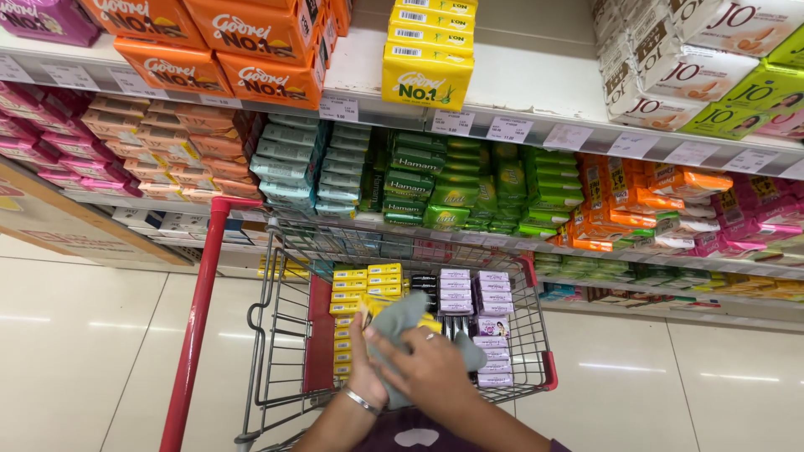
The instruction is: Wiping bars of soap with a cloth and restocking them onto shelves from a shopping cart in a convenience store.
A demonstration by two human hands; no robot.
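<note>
**Hands, cloth and soap pack over the cart**

Both hands work above the near edge of the cart [276, 251], a wire basket with red handle and red trim. The right hand [431, 368] lies on top, fingers curled and pressed down on a grey cloth [402, 318]; a ring shows on one finger. The left hand [364, 372], bangle at the wrist, sits just beneath and left of it, closed around a yellow pack [373, 308] whose top edge shows above the cloth. The cloth wraps over the pack and hangs past the right hand toward the cart's right side.

Inside the cart, yellow bars [360, 285] are stacked along the left side, lilac bars [473, 289] along the right, with dark packs [425, 285] between them at the far edge.

Behind the cart, shelves [536, 134] carry rows of boxed soap in orange, green, yellow, pink and white. The floor [84, 335] is pale tile.
</note>
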